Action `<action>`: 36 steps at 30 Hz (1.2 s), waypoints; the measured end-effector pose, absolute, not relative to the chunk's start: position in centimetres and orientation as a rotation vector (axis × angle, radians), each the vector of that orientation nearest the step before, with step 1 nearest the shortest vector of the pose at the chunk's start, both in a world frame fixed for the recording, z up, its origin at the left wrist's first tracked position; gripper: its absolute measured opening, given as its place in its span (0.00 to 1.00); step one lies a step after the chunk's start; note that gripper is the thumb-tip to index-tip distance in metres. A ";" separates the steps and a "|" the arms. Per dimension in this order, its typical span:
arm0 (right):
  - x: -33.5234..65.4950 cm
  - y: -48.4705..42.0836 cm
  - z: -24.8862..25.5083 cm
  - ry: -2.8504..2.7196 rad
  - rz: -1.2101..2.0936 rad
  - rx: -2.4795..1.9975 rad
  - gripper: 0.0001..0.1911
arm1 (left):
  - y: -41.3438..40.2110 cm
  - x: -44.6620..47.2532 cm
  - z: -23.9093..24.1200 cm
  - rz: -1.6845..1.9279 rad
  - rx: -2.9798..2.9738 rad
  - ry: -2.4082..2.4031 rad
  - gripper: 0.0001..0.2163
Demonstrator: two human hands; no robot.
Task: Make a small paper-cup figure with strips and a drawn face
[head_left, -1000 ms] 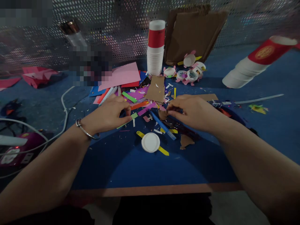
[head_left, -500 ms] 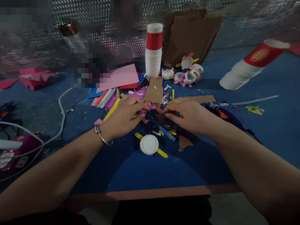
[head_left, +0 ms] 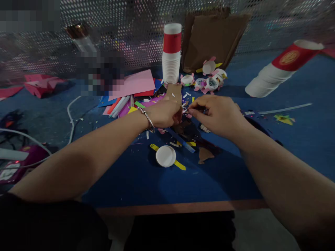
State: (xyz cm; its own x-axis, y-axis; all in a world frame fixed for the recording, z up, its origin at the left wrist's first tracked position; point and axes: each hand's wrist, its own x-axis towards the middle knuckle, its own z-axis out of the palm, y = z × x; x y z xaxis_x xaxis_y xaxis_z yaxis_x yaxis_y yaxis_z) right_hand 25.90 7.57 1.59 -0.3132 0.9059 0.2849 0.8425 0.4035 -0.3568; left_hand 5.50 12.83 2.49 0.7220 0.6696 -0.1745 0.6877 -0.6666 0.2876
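My left hand (head_left: 168, 112), with a silver bracelet at the wrist, is curled fingers-down over a heap of paper scraps, so what its fingertips hold is hidden. Thumb and index finger of my right hand (head_left: 218, 113) come together at the heap's right side, beside small pink and white bits; anything pinched there is too small to name. Between the hands and me lies a blue strip (head_left: 183, 140) with dark and brown pieces. Nearer still, a cut white paper cup bottom (head_left: 165, 156) sits across a yellow paper strip (head_left: 180, 165). A torn brown cardboard piece (head_left: 205, 154) lies to its right.
Stacked paper cups (head_left: 171, 66) stand at the back; another cup stack (head_left: 272, 75) leans right. Small cup animals (head_left: 211, 83) sit before a cardboard sheet (head_left: 214, 42). Pink paper (head_left: 136, 85) and markers (head_left: 117, 107) lie left, near a white cable (head_left: 70, 118).
My left hand has moved right and slightly up, curling over the scraps. My right hand has shifted a little right and up, its thumb and index finger now closer together.
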 end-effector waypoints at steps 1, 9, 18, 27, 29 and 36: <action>26.0 7.6 1.6 -2.229 0.196 -1.492 0.08 | 12.6 5.5 2.7 -0.093 2.562 1.085 0.09; 26.2 8.1 0.9 -2.328 0.131 -1.551 0.06 | 12.3 5.1 2.5 0.097 2.395 1.094 0.15; 25.2 8.7 -0.6 -2.470 -0.060 -1.650 0.08 | 11.4 -0.8 5.2 0.058 2.167 0.978 0.11; 25.4 8.3 0.2 -2.298 0.059 -1.549 0.08 | 12.8 3.8 3.6 0.279 2.545 1.122 0.11; 25.5 8.3 0.2 -2.285 0.051 -1.536 0.08 | 13.5 5.6 2.6 0.301 2.692 1.149 0.09; 25.9 8.3 0.2 -2.228 0.138 -1.453 0.06 | 14.8 7.6 0.9 0.244 2.712 1.217 0.08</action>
State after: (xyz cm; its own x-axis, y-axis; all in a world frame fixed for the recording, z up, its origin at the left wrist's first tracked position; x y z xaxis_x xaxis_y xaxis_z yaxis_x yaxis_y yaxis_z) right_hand 25.87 8.32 0.20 -0.3257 0.8853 0.3319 0.8377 0.4330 -0.3328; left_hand 7.60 14.83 0.93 0.6559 0.7502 0.0833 0.7243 -0.6566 0.2103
